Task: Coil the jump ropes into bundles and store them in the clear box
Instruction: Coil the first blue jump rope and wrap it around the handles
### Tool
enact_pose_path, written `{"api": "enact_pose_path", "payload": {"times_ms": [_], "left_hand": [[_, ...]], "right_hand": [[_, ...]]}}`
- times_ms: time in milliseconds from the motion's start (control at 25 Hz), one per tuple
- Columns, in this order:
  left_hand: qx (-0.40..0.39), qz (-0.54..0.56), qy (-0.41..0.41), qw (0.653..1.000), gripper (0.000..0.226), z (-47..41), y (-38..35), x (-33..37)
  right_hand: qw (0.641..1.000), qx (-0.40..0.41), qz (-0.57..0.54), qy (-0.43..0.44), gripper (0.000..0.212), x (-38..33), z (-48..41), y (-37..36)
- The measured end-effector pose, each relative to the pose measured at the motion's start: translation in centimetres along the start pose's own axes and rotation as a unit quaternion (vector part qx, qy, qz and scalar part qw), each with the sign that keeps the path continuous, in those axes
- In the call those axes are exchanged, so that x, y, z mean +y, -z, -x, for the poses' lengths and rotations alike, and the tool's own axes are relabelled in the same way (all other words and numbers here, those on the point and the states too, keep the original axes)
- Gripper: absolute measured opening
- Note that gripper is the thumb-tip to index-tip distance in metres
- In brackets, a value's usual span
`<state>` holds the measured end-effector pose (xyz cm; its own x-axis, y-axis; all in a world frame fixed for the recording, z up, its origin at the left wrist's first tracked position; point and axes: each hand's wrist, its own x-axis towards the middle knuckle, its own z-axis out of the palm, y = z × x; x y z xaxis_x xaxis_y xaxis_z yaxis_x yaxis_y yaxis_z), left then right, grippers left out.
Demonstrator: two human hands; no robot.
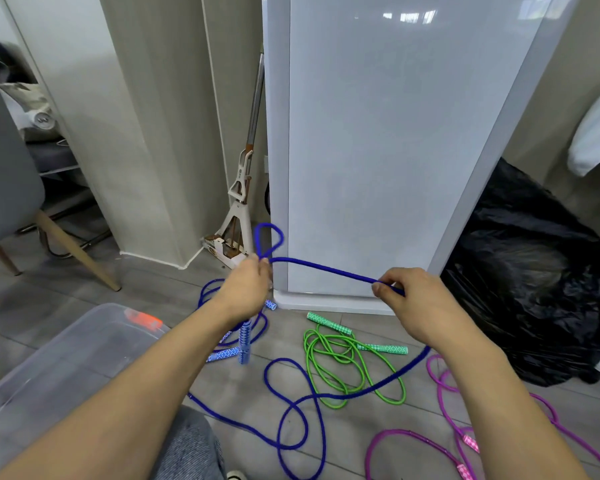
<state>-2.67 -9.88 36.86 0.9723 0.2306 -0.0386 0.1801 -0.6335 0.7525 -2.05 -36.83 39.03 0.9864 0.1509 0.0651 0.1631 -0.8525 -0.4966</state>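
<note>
Pinching a loop of blue rope (326, 270) in left hand (246, 289), gripping its stretched run with right hand (416, 306); handles (245, 341) seemingly dangling below left. Best keeping loops even, then into clear box (66, 358), lower-left of hands.

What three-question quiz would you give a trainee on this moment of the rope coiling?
1. True or false: the green jump rope lies inside the clear box.
2. Which rope runs between the left hand and the right hand? A green, B blue, C purple.
3. Fill in: the small rope loop stands just above the ___ hand.
Key: 1 false, the green jump rope lies on the floor, outside the clear box; 2 B, the blue jump rope; 3 left.
</note>
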Motion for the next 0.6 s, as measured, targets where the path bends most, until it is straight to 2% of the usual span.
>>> {"api": "enact_pose_path", "payload": {"times_ms": [80, 120, 200, 280, 400, 600], "left_hand": [[0.068, 0.093, 0.076, 0.990, 0.032, -1.2, 0.3, -1.2], [0.079, 0.167, 0.099, 0.978, 0.029, -1.3, 0.2, -1.4], [0.036, 0.340, 0.122, 0.932, 0.022, -0.8, -0.5, -0.6], [-0.036, 0.428, 0.116, 0.896, 0.018, 0.5, -1.4, 1.0], [-0.089, 0.412, 0.078, 0.904, 0.019, 2.3, -2.6, 2.9], [-0.105, 0.382, 0.060, 0.916, 0.025, 3.6, -3.2, 3.7]], "right_hand": [[1.000, 0.019, -0.012, -0.019, 0.020, 0.5, 0.0, 0.8], [0.999, 0.029, -0.028, -0.024, 0.022, 0.4, 0.0, 0.9], [0.996, 0.051, -0.063, -0.027, 0.026, -0.6, 0.1, 0.5], [0.993, 0.072, -0.095, -0.012, 0.027, -2.2, 0.3, -0.6], [0.989, 0.073, -0.127, 0.021, 0.027, -4.7, 1.1, -2.8], [0.993, 0.042, -0.100, 0.044, 0.028, -6.5, 2.0, -4.8]]}}
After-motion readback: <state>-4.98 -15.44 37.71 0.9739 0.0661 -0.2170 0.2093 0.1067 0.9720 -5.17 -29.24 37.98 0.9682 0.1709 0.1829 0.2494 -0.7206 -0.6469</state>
